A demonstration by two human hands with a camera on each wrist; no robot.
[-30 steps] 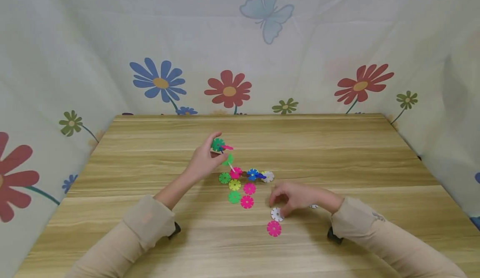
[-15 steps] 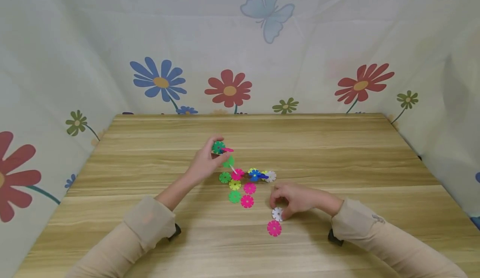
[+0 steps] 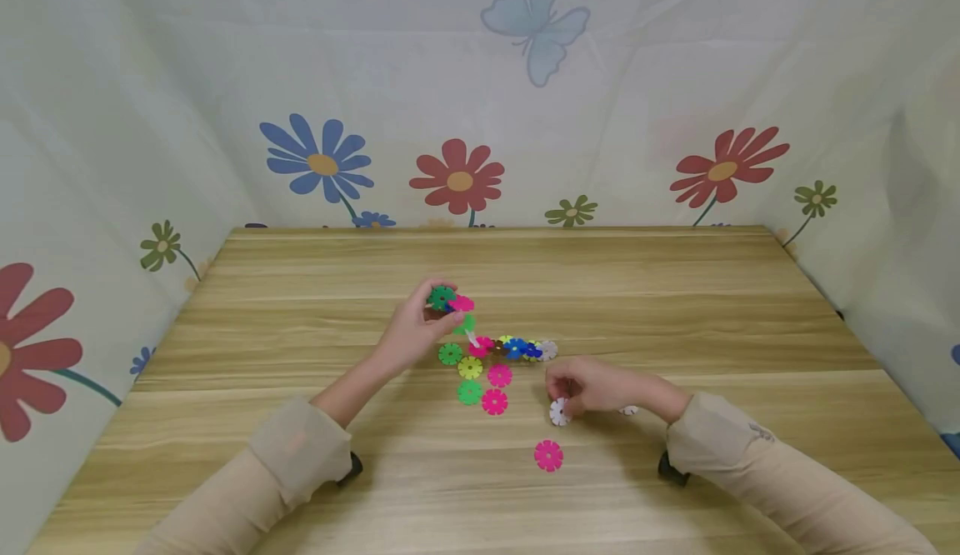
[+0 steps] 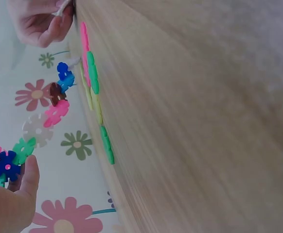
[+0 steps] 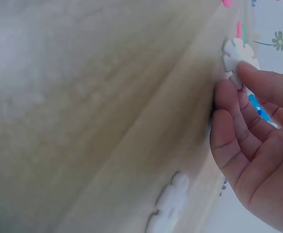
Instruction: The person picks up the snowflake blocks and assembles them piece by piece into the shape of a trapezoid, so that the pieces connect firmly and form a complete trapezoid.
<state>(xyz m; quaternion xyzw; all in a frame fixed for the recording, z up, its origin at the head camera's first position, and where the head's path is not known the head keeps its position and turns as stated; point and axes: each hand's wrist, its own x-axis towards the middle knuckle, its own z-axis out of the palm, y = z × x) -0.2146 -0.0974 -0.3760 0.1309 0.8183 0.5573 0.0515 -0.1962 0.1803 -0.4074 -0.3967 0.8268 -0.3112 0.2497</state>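
Note:
In the head view my left hand [image 3: 416,330] grips the left end of a chain of slotted plastic snowflake discs [image 3: 515,348]. Green, dark blue and pink discs sit at that end, near the thumb and fingers. The chain slopes down rightward through green, white, pink, brown and blue discs to a white one near the table. My right hand [image 3: 596,384] pinches a single white snowflake disc [image 3: 558,412] just above the tabletop. The right wrist view shows this white disc [image 5: 235,52] between thumb and fingers, its lower edge covered by them. The two hands' discs are apart.
Loose discs lie flat on the wooden table [image 3: 300,272]: a yellow disc [image 3: 470,367], several green and pink ones, and a separate pink disc [image 3: 549,456] nearer me. White pieces [image 5: 168,204] lie beside my right wrist. A flower-printed curtain [image 3: 637,80] surrounds the table.
My right hand has lifted the white disc from beside the near pink disc, tilting it and moving slightly away from me. My left hand has shifted a little down and right, turning the chain.

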